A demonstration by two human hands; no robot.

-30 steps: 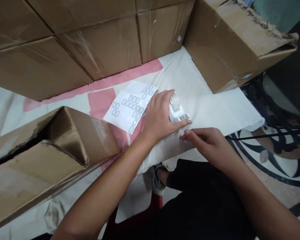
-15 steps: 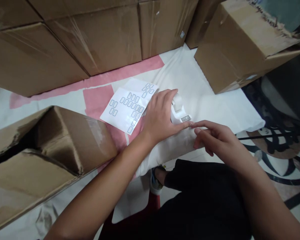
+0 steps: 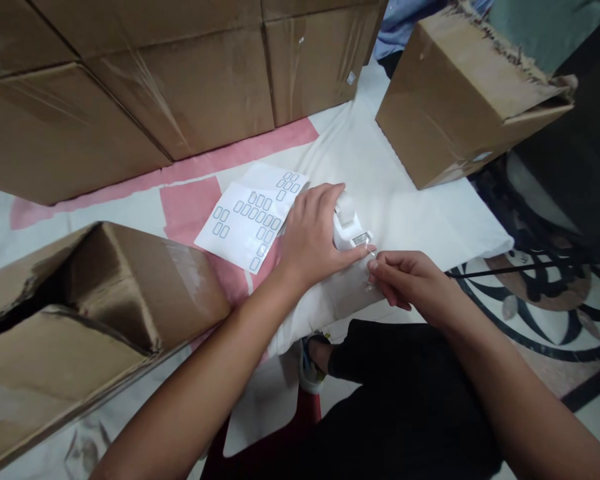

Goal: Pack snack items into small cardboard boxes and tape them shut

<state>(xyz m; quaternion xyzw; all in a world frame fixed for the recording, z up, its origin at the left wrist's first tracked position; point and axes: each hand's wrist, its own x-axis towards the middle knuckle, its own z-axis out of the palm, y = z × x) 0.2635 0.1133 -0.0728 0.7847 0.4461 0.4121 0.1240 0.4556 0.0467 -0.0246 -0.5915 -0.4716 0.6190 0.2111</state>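
A small white tape dispenser [image 3: 347,220] with a roll of clear tape lies on the cloth-covered surface. My left hand [image 3: 314,230] grips it from the left, its thumb stretched along the near end by the cutting edge. Just to the right, my right hand [image 3: 405,273] pinches the clear end of the tape [image 3: 371,254] between thumb and forefinger, close to my left thumb tip. Left of my left hand lies a white sticker sheet [image 3: 245,217] with rows of small outlined rectangles, its right edge partly behind that hand.
Closed cardboard boxes [image 3: 190,87] are stacked along the back. A torn-topped carton [image 3: 445,107] stands at the right rear, and an open carton [image 3: 180,280] at the left front. The pink-and-white cloth [image 3: 405,193] ends at a patterned floor [image 3: 545,300] on the right.
My right hand has gone from an extended forefinger touching the left thumb tip to a pinch on the tape end. My left hand keeps its grip; the view has shifted slightly.
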